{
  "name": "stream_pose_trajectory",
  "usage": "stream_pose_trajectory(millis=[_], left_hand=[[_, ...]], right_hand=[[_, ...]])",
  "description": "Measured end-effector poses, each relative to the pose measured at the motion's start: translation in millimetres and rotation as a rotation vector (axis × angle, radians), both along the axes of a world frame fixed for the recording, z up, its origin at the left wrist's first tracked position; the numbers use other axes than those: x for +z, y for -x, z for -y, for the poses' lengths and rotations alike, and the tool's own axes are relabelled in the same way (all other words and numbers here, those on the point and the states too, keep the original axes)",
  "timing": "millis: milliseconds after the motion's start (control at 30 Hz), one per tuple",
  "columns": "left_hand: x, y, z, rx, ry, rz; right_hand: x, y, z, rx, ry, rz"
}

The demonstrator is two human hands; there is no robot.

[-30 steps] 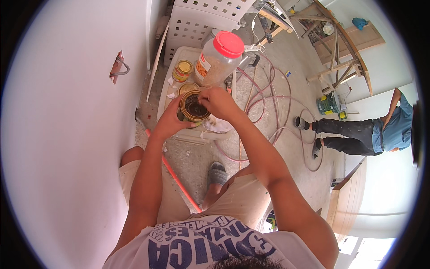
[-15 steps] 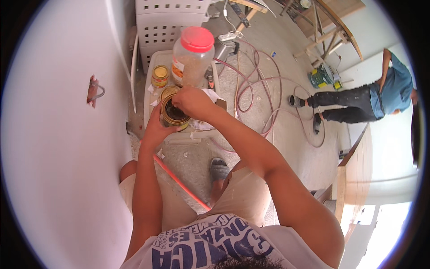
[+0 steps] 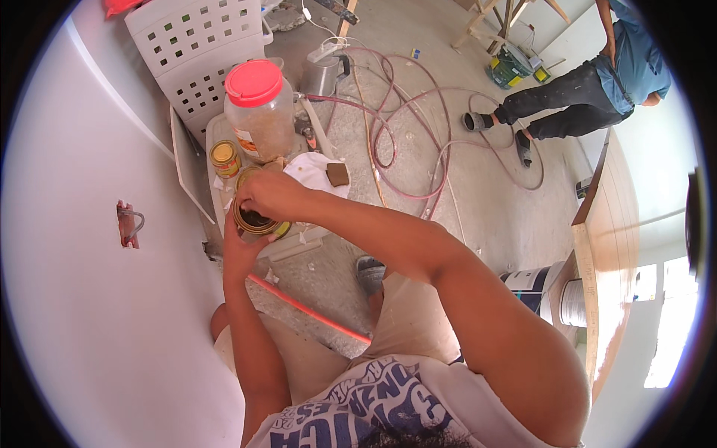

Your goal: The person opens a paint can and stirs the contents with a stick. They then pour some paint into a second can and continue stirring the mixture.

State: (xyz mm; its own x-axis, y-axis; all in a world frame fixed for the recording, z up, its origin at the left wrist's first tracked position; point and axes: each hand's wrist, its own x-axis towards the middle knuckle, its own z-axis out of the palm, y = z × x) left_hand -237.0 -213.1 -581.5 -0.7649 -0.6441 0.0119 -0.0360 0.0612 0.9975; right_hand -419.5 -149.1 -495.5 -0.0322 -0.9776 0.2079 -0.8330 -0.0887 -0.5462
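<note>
An opened paint can [image 3: 255, 219] with a gold rim and dark contents tilts slightly over the near end of a pale plastic stand. My left hand [image 3: 240, 252] is closed round its near left side. Bent over the mouth, my right hand [image 3: 275, 196] has its fingers pressed together at the opening; what they hold, if anything, is hidden. Behind that hand another can is partly covered. Just beyond are a small yellow can [image 3: 224, 158] and a big clear jar [image 3: 261, 128] with a red lid. A white cloth [image 3: 308, 172] and a brown block [image 3: 338, 174] lie right of my right hand.
White perforated drawers [image 3: 196, 56] stand behind, beside the wall at left. Looped reddish hose [image 3: 441, 160] covers the floor, near a metal kettle [image 3: 321, 78]. An orange tube [image 3: 310, 308] runs before my feet. A person [image 3: 575, 89] stands at far right, past a wooden panel [image 3: 609, 216].
The view has swung, so the stand and can sit further left and the wooden panel shows more. My left hand still holds the can; my right hand stays at its mouth.
</note>
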Motion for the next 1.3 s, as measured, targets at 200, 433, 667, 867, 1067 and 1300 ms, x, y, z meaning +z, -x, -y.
stream_pose_trajectory(millis=[200, 433, 667, 867, 1067, 1300], left_hand=[[0.8, -2.4, -1.0, 0.025, 0.036, 0.010], [1.4, -6.4, 0.9, -0.005, 0.003, -0.059], [-4.8, -3.7, 1.6, 0.047, 0.079, 0.007], [-2.3, -3.6, 3.0, 0.010, 0.029, -0.077], [1.9, -4.9, 2.1, 0.031, 0.077, 0.026], [1.5, -6.9, -0.6, 0.058, 0.096, -0.018]], right_hand=[[3.7, 12.7, -3.5, 0.067, -0.110, 0.009], [2.9, 17.2, -0.7, 0.105, 0.030, -0.060], [1.8, 136.5, -25.8, -0.337, -0.345, -0.246], [-82.6, 165.9, -71.1, -0.317, -0.546, -0.257], [-75.7, 150.2, -75.4, -0.405, -0.452, -0.344], [-33.1, 118.8, -56.6, -0.307, -0.460, -0.234]])
